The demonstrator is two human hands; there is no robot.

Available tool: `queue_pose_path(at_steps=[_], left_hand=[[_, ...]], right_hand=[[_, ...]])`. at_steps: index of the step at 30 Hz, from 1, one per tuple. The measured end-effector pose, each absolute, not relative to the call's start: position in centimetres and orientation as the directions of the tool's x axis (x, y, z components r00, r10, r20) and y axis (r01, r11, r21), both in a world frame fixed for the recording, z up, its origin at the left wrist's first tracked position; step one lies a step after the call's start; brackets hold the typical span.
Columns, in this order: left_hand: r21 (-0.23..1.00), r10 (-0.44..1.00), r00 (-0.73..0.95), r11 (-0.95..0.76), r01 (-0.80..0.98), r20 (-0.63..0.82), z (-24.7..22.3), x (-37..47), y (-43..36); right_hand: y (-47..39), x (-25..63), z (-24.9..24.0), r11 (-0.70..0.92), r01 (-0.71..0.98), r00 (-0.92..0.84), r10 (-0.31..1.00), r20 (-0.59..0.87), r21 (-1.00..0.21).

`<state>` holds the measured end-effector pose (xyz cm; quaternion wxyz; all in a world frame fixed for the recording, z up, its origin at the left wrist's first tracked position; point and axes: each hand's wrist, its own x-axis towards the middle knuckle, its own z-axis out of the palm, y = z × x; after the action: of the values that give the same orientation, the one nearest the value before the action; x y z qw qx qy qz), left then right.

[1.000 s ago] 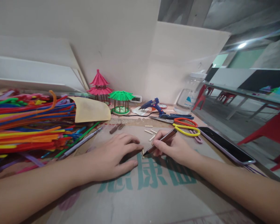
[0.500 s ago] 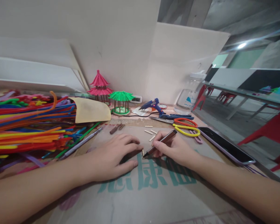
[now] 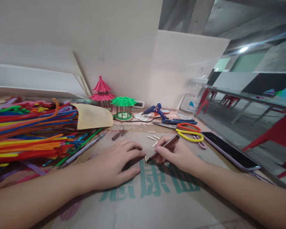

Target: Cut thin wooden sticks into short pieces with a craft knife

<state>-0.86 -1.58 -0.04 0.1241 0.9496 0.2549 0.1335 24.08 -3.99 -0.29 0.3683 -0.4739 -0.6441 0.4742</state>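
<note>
My right hand grips a brown marker pen, its dark tip slanting down to a short pale wooden stick. My left hand rests palm down with its fingers spread on the board printed with green characters, and its index fingertip is at the far end of that stick. Several more pale sticks lie just beyond the pen. Past my left hand are the pen's brown cap and a few brown-coloured sticks.
Bundles of coloured pipe cleaners fill the left side. At the back stand a pink pagoda model, a green-roofed pavilion, a blue glue gun and a water bottle. Scissors and a phone lie right.
The whole view has shifted slightly, with the scene sitting a little lower. Both hands keep nearly the same pose, and the marker tip stays at the stick.
</note>
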Motion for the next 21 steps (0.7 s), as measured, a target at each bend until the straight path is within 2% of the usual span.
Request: queue_pose_path(at_steps=[7,16,21], left_hand=[[0.295,0.510,0.839,-0.845,0.447,0.190,-0.13,-0.82,-1.50],[0.291,0.508,0.840,-0.846,0.446,0.190,0.02,-0.79,-1.54],[0.294,0.518,0.837,-0.839,0.458,0.174,-0.01,-0.79,-1.56]], right_hand=[[-3.73,24.00,-0.54,0.172,0.257,-0.233,0.966,0.112,-0.951],[-3.81,24.18,-0.58,0.120,0.278,-0.227,0.972,0.056,-0.953],[-3.70,24.13,-0.61,0.161,0.271,-0.232,0.968,0.098,-0.949]])
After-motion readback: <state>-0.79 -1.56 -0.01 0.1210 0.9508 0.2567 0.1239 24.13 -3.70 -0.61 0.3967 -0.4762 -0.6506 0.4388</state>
